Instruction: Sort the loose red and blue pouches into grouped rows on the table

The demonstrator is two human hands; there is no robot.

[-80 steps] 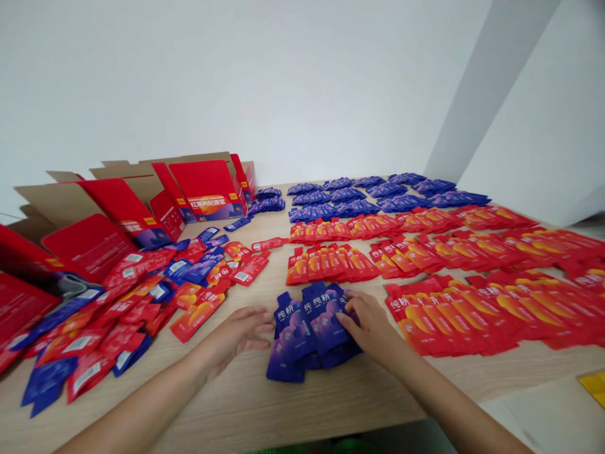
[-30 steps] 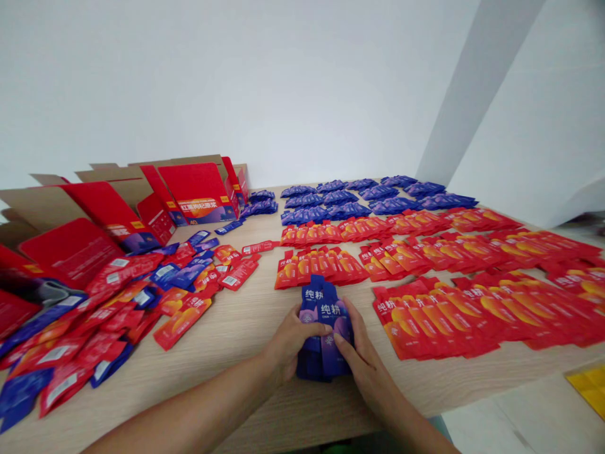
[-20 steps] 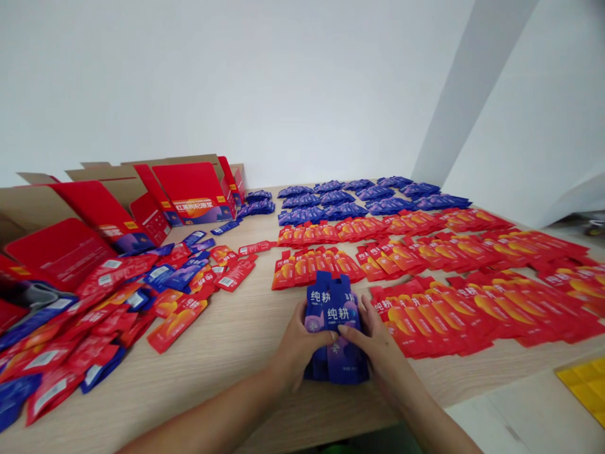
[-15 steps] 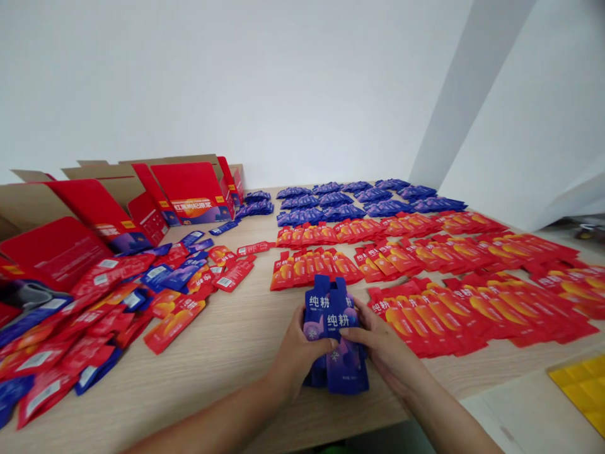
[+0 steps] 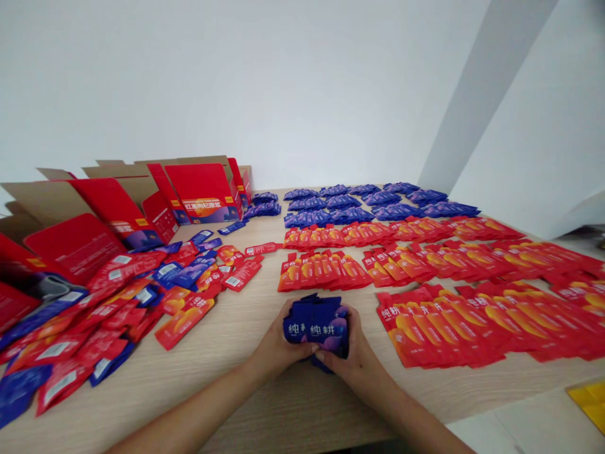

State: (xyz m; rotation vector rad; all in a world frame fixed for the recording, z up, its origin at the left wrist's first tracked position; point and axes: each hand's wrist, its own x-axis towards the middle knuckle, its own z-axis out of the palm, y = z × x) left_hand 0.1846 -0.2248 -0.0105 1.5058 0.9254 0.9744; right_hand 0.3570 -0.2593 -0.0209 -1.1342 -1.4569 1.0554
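Observation:
Several blue sachets (image 5: pixel 326 325) are bunched together near the table's front edge, their printed fronts towards me. My left hand (image 5: pixel 278 340) grips the bunch from the left, thumb across the front. On the other side my right hand (image 5: pixel 354 353) clasps it, its thumb close to the left one. The lower part of the bunch is partly hidden by my thumbs. Just beyond and to the right lie fanned rows of red sachets (image 5: pixel 439 321), with rows of blue sachets (image 5: pixel 340 205) behind them.
A loose heap of mixed red and blue sachets (image 5: pixel 113 315) covers the left of the wooden table (image 5: pixel 212 378). Open red cartons (image 5: pixel 203 189) stand behind it. White walls rise at the back and right. Something yellow (image 5: pixel 590 400) shows at the lower right.
The blue bunch has tilted and moved slightly left and down between my hands, its sachets now overlapping more at the top. The view has shifted a little.

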